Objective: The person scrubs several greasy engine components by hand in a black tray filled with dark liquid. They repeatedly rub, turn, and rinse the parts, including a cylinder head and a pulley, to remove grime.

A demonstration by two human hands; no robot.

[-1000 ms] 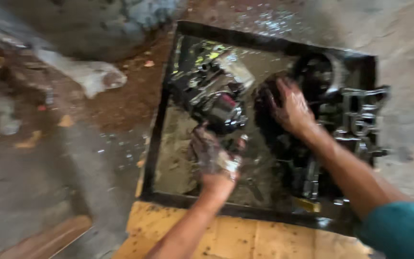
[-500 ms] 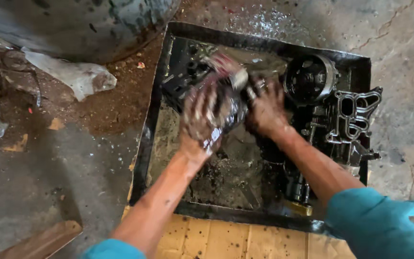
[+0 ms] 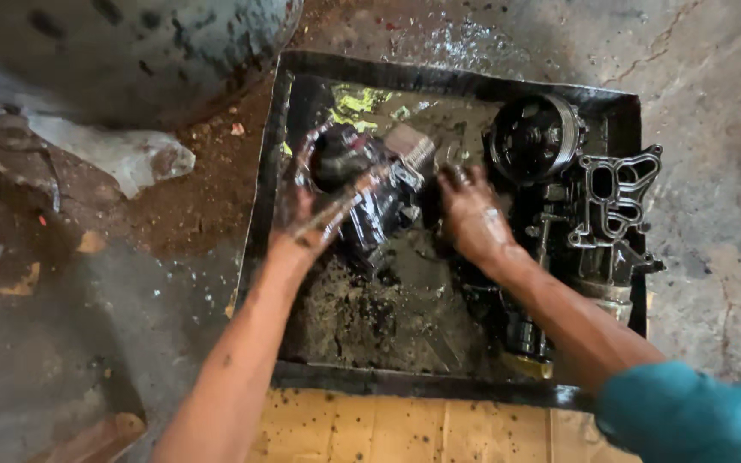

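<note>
While a sheet of yellowish cardboard (image 3: 388, 429) lies nearest on the floor, just beyond it sits a black square wash tray (image 3: 439, 386) holding dark, gritty liquid. Both oily forearms reach over its near rim. The left hand (image 3: 315, 219) is wrapped around the near left side of a greasy black engine part (image 3: 370, 184), fingers closed on it, though motion blur hides exactly how they sit. The right hand (image 3: 473, 214) lies just to the right of that part, fingers curled down at its edge; whether it grips or only steadies I cannot tell. The part sits in the middle left of the tray, partly in the liquid. By my judgement the washing is mid-way: the piece is being scrubbed or turned in the bath, and the next move calls for a firm hold on slippery metal while turning it. Further right lie a round pulley (image 3: 532, 137) and a grey cast bracket (image 3: 615, 201). Beyond the tray, far left, stands a big drum (image 3: 130, 51).
</note>
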